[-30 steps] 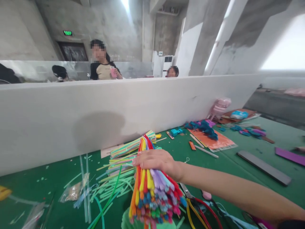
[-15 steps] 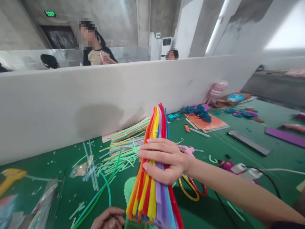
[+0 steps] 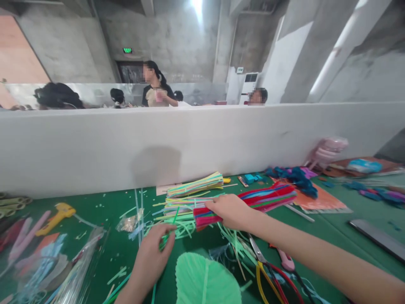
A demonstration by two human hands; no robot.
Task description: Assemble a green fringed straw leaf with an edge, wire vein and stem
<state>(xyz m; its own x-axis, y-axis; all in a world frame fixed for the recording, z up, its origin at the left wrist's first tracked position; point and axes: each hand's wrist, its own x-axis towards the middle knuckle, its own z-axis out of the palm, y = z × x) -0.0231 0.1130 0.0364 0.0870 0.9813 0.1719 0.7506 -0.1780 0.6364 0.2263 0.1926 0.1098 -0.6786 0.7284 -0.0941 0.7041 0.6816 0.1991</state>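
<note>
- My right grip (image 3: 232,211) is closed round the pipe-cleaner bundle (image 3: 268,196), lying flat on the bench (image 3: 332,228), long axis running from nine to three o'clock.
- My left grip (image 3: 155,247), at eight o'clock from it, pinches green strips (image 3: 177,228).

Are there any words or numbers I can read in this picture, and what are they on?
None can be read.
Green lit sign above the dark doorway on the far wall: too small and blurred to read.
White standing unit beyond the partition: no legible label.
Blue packet at the far right of the green table: any print is too blurred.
</note>
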